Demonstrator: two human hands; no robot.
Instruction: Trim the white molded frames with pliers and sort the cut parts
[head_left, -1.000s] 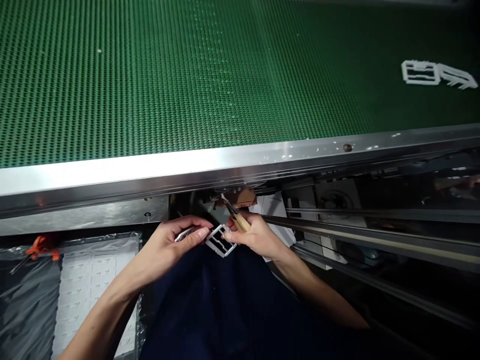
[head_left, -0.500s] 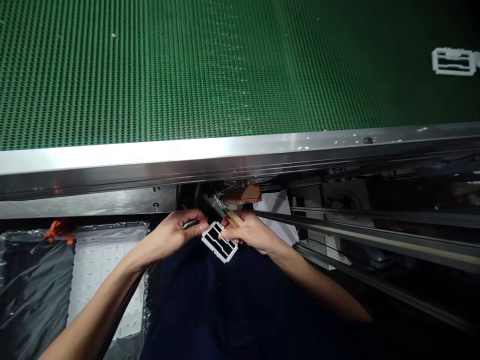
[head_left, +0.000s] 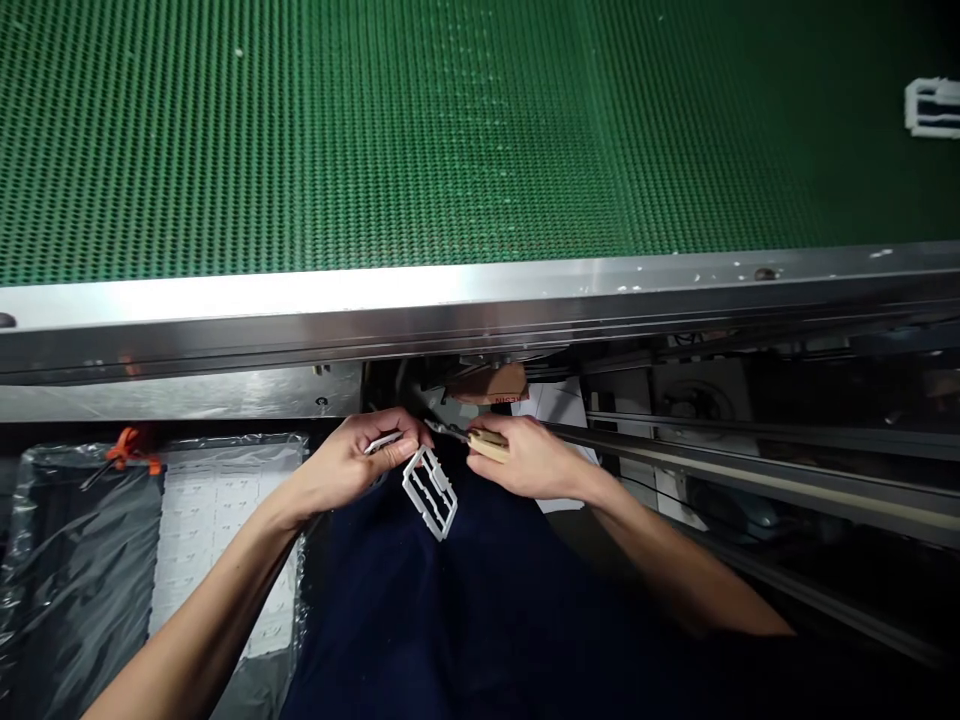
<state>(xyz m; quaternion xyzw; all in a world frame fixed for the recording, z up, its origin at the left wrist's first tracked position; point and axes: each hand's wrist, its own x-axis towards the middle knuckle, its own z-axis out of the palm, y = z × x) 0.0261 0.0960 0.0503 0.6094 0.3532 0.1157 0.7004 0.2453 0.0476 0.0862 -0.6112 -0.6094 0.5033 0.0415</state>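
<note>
My left hand point(head_left: 360, 458) is shut on a white plastic frame piece point(head_left: 429, 492) with slotted openings, which hangs below my fingers, tilted. A thin white strip point(head_left: 382, 442) shows between those fingers, and I cannot tell if it belongs to the frame. My right hand point(head_left: 531, 458) grips a wooden-handled craft knife point(head_left: 487, 445), its thin metal blade point(head_left: 446, 430) pointing left towards my left fingers. The blade does not clearly touch the frame. Below both hands is my dark blue lap or apron point(head_left: 420, 620).
A green perforated conveyor belt point(head_left: 375, 130) with a steel edge rail point(head_left: 450, 300) runs above my hands, and a white piece point(head_left: 930, 108) lies on it at far right. At lower left, a plastic-lined tray point(head_left: 217, 540) holds white moulded parts. Dark rails point(head_left: 750, 470) run at right.
The white frame has swung from a slanted position to a more upright one. The knife now lies nearer horizontal. The white piece on the belt has moved right, partly leaving the view.
</note>
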